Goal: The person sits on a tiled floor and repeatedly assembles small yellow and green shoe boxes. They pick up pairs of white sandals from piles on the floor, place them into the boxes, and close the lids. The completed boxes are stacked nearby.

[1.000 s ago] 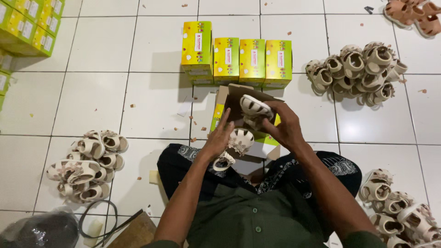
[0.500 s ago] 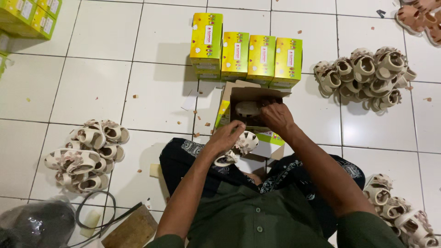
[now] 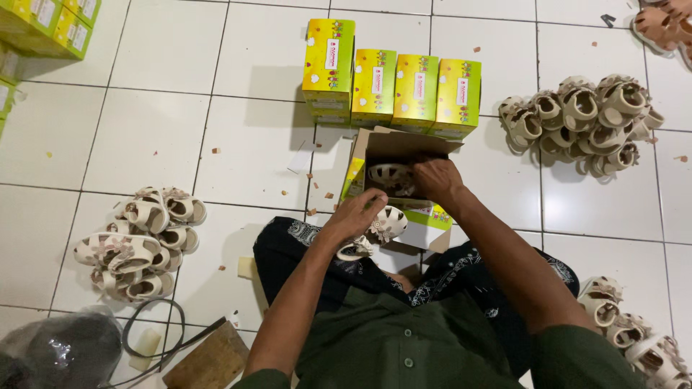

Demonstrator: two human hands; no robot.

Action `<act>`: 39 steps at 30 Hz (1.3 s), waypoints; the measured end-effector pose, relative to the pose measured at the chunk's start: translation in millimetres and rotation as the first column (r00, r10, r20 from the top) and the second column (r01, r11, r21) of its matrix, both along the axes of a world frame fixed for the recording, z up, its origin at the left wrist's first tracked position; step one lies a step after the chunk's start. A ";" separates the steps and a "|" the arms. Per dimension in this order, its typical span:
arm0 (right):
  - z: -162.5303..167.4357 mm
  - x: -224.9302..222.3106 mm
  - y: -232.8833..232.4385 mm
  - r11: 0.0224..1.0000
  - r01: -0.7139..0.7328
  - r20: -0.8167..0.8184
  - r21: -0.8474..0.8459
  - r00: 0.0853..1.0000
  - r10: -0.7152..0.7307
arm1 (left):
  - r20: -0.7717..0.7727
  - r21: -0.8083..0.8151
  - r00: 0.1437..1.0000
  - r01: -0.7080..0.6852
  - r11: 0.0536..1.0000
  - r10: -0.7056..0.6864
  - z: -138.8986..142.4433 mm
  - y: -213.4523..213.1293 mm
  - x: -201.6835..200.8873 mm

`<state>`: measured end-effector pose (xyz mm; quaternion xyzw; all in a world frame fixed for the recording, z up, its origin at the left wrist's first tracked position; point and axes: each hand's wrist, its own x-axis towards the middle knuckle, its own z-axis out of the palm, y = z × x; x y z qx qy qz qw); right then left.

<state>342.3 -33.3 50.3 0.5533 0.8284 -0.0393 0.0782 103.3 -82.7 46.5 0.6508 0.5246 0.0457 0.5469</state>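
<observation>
We have the open box (image 3: 393,155) on the floor tiles (image 3: 151,144) in front of our knees, and every place below is told from it. Our right hand (image 3: 436,179) reaches into it and presses down on a cream sandal (image 3: 386,175) that already lies inside; the fingers curl over the sandal, though we cannot tell whether they pinch it or only push. Our left hand (image 3: 357,215), just on the near side of the box, is closed around a second sandal (image 3: 386,225) that is not yet in.

By our judgement the pair is half packed: one sandal in, one to go, the flaps unshut. Just beyond the box stand four shut yellow-green boxes (image 3: 389,86), likely finished ones. Much is left: a heap of sandals (image 3: 584,122) beyond and right of the box, another heap (image 3: 140,241) well to its left, and a third (image 3: 634,331) near and to its right.

That third heap is cut off by the frame edge. The box floor is shadowed, and the right fingertips are hidden inside it. A dark bundle (image 3: 58,353) far left and near stays unclear.
</observation>
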 end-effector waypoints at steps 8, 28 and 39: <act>-4.9 2.3 2.8 0.991 -0.133 0.075 0.007 0.988 0.132 | -0.021 0.025 1.000 -0.007 1.000 0.008 8.0 0.2 -3.5; 66.8 12.2 -164.5 0.561 -0.096 -0.560 -0.822 0.307 -0.769 | -0.185 0.389 0.914 0.405 0.827 -0.361 92.1 -61.0 18.3; 86.5 53.2 -141.9 0.864 0.289 -0.834 -0.411 0.264 -0.485 | 0.029 0.268 0.863 -0.492 0.828 0.504 -1.1 -24.5 34.4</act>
